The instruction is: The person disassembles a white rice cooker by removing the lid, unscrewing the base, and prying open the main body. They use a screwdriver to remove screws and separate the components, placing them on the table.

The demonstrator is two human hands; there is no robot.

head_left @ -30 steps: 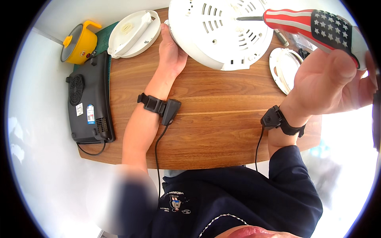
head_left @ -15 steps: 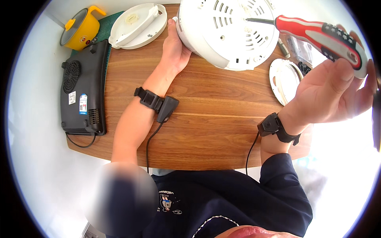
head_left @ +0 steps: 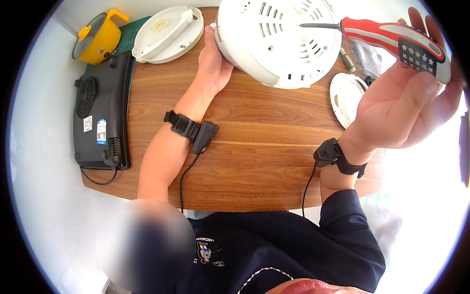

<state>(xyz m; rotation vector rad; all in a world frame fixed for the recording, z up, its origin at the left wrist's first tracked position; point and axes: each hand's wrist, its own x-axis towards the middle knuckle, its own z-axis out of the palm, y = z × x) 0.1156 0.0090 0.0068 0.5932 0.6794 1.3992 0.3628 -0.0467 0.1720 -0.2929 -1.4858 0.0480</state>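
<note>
A white round appliance housing with vent slots and screw holes is tilted up at the top middle of the view. My left hand grips its left side, with the fingers partly hidden behind it. In my right hand is a screwdriver with a red, white and black star-patterned handle. The shaft points left, and its tip meets the housing near the middle of the vented face. My thumb lies against the handle's lower end, with the fingers around its far side.
At the left lie an upturned black induction cooker and a yellow pot by a green mat. A white lid-like part rests at the back left. A white ring-shaped cover and a clear plastic bag are at the right.
The screwdriver handle has turned about its length, bringing the starred black panel into fuller view. My right fingers have shifted around it. The housing and left hand have barely moved.
</note>
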